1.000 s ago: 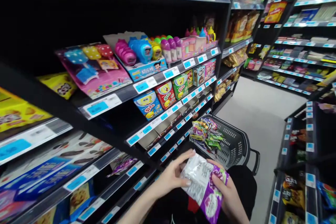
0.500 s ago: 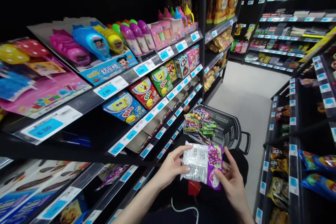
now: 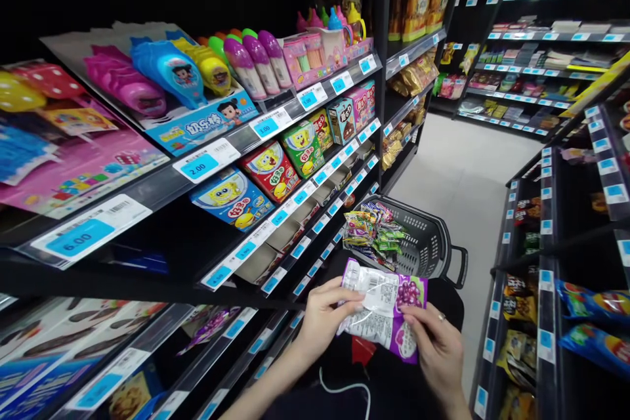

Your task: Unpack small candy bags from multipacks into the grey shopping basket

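I watch by head camera | grape-print packet: 5 o'clock in my view, held flat-side up | left hand: pinching its 9 o'clock end | right hand: grasping its 3 o'clock end, ring on finger | basket: beyond packet, 1 o'clock, small pouches heaped inside | cartoon boxes: shelved, 10 to 11 o'clock from packet

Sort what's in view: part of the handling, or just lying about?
Part of it:
purple-and-silver packet, gripped by left hand and right hand
basket holding small packets, probably

Just about:
cartoon-face boxes on the shelf
purple-capped tubes
blue bags, right-hand shelving
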Motion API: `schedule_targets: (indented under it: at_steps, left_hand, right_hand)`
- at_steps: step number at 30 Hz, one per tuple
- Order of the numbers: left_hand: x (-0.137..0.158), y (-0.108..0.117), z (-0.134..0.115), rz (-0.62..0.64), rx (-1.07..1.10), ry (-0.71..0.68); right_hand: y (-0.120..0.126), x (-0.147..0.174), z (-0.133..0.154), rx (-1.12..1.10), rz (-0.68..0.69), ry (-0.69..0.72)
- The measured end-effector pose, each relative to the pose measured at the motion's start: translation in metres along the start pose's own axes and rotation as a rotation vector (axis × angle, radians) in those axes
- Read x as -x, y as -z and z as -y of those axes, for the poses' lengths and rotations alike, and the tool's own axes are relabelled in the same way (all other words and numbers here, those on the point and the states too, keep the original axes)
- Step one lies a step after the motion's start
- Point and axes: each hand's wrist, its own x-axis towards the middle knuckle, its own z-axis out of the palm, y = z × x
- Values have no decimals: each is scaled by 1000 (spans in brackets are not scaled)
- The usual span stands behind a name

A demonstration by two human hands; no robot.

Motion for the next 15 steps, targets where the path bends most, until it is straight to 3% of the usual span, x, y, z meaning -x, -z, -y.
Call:
schedule_targets:
  at_steps: [5,9,13,15]
  left_hand:
    - [3,-5,-13,-15,-103,12]
    - [4,-7,-24,-47,-111,51]
    - [-1,-5,-22,-13,-13,178]
    - [-3,-4,-17,43,155,285]
  right_hand:
    - [-5,1,10,61,21,-40]
    - [-8,3,9,99,51,-202]
    - [-5,5,0,-97,122,-421]
    - [-1,6,-5,-251,117,-499]
